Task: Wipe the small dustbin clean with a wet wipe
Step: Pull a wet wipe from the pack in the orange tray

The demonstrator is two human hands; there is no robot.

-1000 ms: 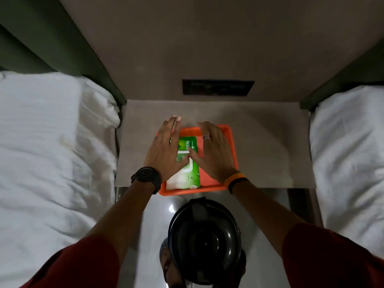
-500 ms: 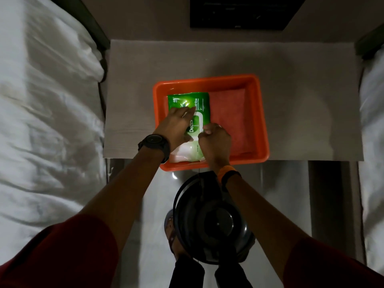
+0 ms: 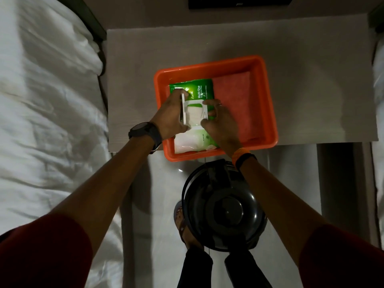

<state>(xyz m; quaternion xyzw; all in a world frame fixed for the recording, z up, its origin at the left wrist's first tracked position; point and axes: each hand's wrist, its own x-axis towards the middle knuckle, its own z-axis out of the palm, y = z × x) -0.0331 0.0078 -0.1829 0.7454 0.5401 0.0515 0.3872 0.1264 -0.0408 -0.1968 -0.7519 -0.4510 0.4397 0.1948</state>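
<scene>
Right now both hands are busy over the green pack of wet wipes, which lies in the left part of the orange tray on the desk, with its long axis running straight away from the person. The left hand grips the white flip lid, which stands up on edge at the pack's left side. The right hand is pinched at the right edge of the opening, fingertips curled in toward the pale wipe showing there; whether it actually has hold of a wipe, I cannot tell. Beside the pack, under the right hand's far side, a red cloth lies flat in the tray.

What the coming move turns on, I judge, is that the dustbin is not in front of the hands but behind and below them: it sits on the floor, close to the person's legs, directly under the right forearm. Its dark round lid faces up and looks shut. The right hand is the nearer 1, so a wipe, once free, would have to travel back toward the body and down.
</scene>
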